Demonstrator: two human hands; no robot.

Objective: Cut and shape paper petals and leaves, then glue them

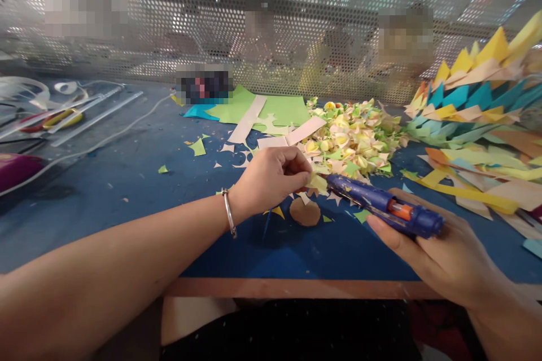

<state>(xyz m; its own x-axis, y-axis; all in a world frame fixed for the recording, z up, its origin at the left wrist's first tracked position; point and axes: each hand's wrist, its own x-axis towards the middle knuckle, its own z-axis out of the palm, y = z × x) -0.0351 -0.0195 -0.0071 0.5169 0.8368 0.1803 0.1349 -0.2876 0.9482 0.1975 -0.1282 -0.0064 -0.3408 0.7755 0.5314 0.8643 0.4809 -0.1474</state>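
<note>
Tabletop (271, 262) in blue fills the head view, closed off at the back by a perforated metal screen (296, 56) and at the front by a brown wooden edge (296, 287) just above the person's lap. Room to move lies in the near strip of blue between the two forearms; to the right, loose paper strips (474, 180) crowd the surface, and on the left a white cord (127, 127) crosses it past clear sticks (97, 118).

The left hand (277, 177) pinches a pale yellow paper piece (318, 182) between thumb and fingertips, slightly above the table. The right hand (444, 259) is wrapped around a blue glue gun (372, 197), whose nozzle points left at that piece; whether the tip touches it cannot be told. Below the pinch, a brown disc (305, 213) lies flat among small scraps.

An opening in the gun's body shows an orange part inside. Just beyond the nozzle sits a heap of small paper curls (351, 135), yellow, pink and green. Behind the left hand, pale pink strips (248, 118) overlap a green sheet (283, 110). A layered form of pointed paper (470, 90) stands at the far right.
</note>
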